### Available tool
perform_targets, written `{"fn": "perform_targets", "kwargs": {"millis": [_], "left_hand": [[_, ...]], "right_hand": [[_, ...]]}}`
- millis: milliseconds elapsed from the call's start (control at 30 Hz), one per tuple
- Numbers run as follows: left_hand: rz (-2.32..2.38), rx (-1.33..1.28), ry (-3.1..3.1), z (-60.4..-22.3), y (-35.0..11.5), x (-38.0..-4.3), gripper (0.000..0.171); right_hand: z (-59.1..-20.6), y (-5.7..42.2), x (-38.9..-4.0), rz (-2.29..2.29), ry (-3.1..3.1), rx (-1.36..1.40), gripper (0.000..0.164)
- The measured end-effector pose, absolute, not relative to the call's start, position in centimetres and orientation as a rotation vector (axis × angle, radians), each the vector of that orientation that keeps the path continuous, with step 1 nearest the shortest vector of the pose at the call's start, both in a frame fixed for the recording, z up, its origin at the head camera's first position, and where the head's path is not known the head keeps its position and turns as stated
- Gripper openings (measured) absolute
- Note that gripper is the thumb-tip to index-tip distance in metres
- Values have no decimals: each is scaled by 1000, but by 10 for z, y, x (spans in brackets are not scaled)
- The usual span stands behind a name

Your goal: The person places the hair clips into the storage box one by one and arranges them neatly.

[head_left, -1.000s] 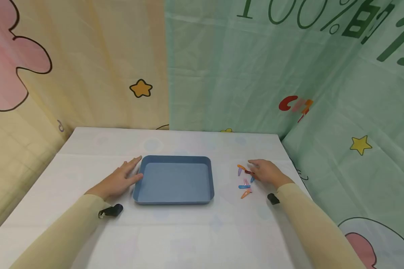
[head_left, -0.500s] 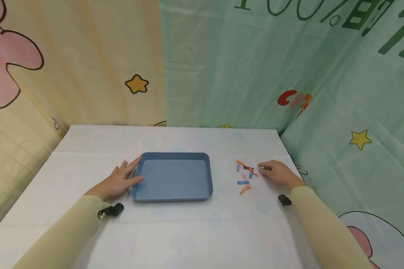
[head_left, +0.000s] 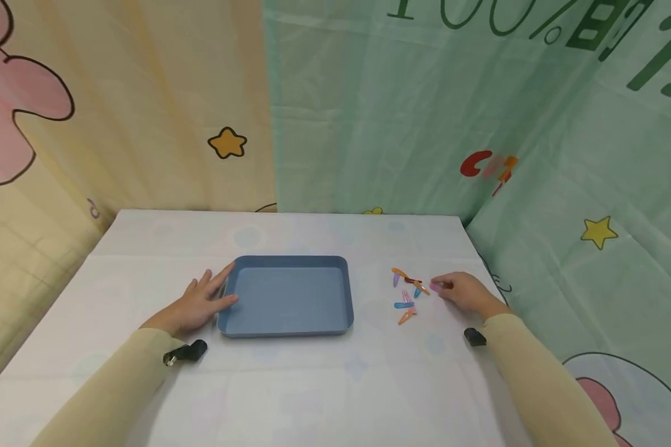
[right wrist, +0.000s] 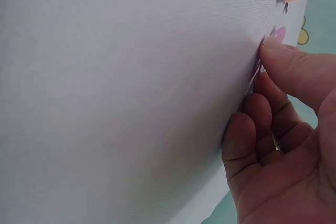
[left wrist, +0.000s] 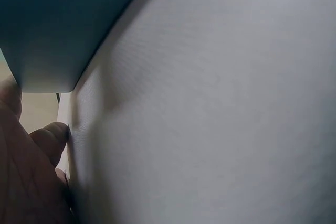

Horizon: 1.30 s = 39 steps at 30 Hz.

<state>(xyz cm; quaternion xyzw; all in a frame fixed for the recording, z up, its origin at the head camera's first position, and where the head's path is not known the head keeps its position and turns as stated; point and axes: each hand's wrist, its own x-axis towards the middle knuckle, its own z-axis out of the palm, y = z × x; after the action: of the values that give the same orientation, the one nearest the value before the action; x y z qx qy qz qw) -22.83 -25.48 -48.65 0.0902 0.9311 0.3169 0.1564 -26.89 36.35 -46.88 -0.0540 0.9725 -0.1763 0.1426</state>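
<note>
My left hand (head_left: 196, 304) rests with spread, straight fingers against the left rim of a blue-grey tray (head_left: 287, 334). In the left wrist view, part of that hand (left wrist: 23, 166) shows below the tray's side wall (left wrist: 63, 30). At the right, my right hand (head_left: 463, 293) pinches a pink hair clip (head_left: 435, 287) low over the table, just right of the other clips. The right wrist view shows the clip's pink end (right wrist: 280, 34) beyond the thumb; the rest is mostly hidden by the fingers.
Several snap hair clips lie loosely between tray and right hand, among them a blue clip (head_left: 404, 305), an orange clip (head_left: 406, 317) and a purple clip (head_left: 396, 280). A white cloth (head_left: 313, 391) covers the table. Printed curtains (head_left: 335, 124) hang behind and beside it.
My right hand has moved right, away from the clip pile, and now has the pink clip between its fingers. The left hand has stayed at the tray.
</note>
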Motion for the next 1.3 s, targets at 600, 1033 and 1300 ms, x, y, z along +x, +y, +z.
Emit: {"fn": "perform_targets", "kwargs": {"millis": [600,1033,1300], "left_hand": [[913,265,2673,-489,-252,-225,87],[911,268,2688,-489,-254,-225,86],[911,269,2688,-489,-254,-226,86]], "right_hand": [[-470,357,-266,-550,2784,-69,31],[-468,355,-266,-578,2815,-72,10],[-455,346,-268,-688,2903,-73,14]]}}
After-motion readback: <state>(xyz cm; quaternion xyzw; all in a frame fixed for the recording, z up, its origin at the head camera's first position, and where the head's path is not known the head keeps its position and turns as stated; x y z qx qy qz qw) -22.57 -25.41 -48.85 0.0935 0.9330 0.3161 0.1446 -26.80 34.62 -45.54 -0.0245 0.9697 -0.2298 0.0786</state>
